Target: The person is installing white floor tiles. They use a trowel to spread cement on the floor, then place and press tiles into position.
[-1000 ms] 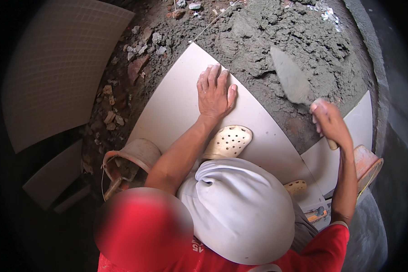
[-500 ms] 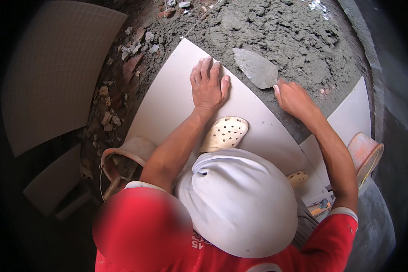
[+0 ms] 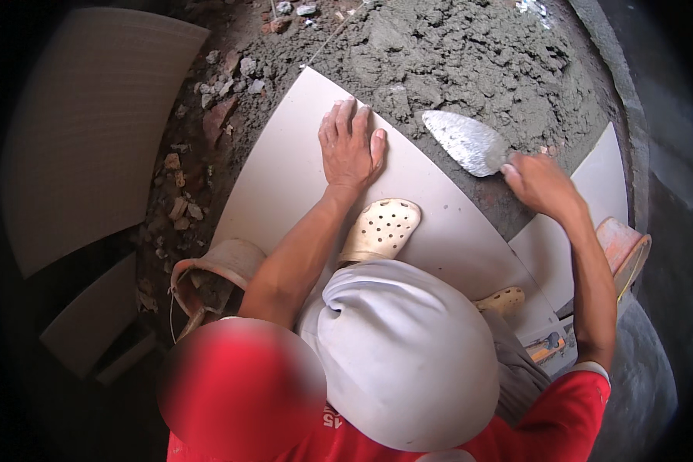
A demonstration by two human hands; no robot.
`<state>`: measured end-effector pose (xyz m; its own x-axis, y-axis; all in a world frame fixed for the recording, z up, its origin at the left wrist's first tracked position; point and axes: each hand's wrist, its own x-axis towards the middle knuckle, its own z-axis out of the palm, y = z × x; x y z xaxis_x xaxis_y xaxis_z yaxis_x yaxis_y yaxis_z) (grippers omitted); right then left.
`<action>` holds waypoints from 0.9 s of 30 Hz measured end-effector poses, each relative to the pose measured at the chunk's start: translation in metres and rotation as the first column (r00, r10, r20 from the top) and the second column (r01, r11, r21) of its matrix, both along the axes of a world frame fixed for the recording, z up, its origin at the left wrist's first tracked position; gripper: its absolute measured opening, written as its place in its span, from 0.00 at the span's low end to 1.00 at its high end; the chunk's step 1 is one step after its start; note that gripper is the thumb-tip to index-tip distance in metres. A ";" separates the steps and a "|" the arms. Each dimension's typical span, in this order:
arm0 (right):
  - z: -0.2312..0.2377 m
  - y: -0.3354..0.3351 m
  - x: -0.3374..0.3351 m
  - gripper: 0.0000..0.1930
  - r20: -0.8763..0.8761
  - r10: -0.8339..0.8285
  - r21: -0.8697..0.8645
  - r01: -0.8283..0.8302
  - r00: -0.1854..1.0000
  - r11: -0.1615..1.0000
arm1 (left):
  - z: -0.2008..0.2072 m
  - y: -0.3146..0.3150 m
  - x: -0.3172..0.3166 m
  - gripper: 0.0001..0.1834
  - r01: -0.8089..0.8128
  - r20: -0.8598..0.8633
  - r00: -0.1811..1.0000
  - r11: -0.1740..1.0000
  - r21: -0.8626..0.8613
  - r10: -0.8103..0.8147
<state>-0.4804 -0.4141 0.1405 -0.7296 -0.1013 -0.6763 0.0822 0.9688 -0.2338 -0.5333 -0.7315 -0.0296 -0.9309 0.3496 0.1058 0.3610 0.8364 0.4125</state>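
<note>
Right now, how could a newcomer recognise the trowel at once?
Find the rough grey mortar beyond the large pale tile. Near that tile's edge, the right hand holds the trowel, set apart from the mortar by its bright, pointed blade.

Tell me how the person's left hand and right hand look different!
The left hand lies on the big pale tile, while the right hand grips a trowel. The left hand's fingers are stretched out; the right hand's are curled in. The left hand holds nothing, but the right hand has its tool. Both hands are bare.
</note>
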 end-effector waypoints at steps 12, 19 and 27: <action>-0.055 0.094 0.088 0.23 -0.649 -0.514 0.035 0.697 0.561 0.716 | 0.003 0.002 -0.001 0.28 0.021 0.002 1.000 0.999 0.042 -0.021; -0.088 0.200 0.006 0.23 -0.824 -0.239 0.185 0.642 0.514 0.744 | 0.003 0.002 -0.002 0.28 0.037 -0.019 0.999 0.999 0.005 -0.037; -0.115 0.200 -0.038 0.26 -0.643 -0.375 0.033 0.513 0.668 0.857 | 0.008 0.000 0.002 0.27 0.043 0.004 0.999 0.999 0.010 -0.043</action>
